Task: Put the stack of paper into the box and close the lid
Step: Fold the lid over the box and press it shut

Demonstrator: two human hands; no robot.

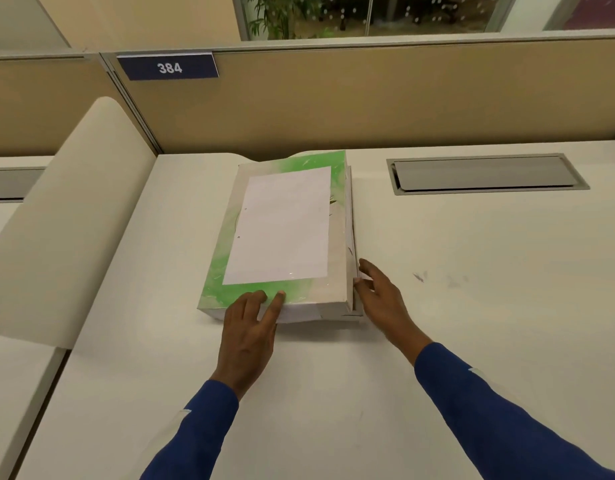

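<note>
A flat cardboard box (337, 237) lies in the middle of the desk, its lid down, green and grey with a white sheet taped on top. At the near end, white paper (299, 313) shows under the lid's edge. My left hand (250, 334) rests on the lid's near edge, fingers spread and pressing on the green part. My right hand (379, 296) is at the box's near right corner, fingers touching a side flap (351, 282). Neither hand holds anything.
The white desk (472, 306) stretches wide to the right and front. A grey cable hatch (486, 174) is set into it at the back right. A tan partition (368, 98) with a "384" sign (169, 67) stands behind. A curved divider (67, 220) rises on the left.
</note>
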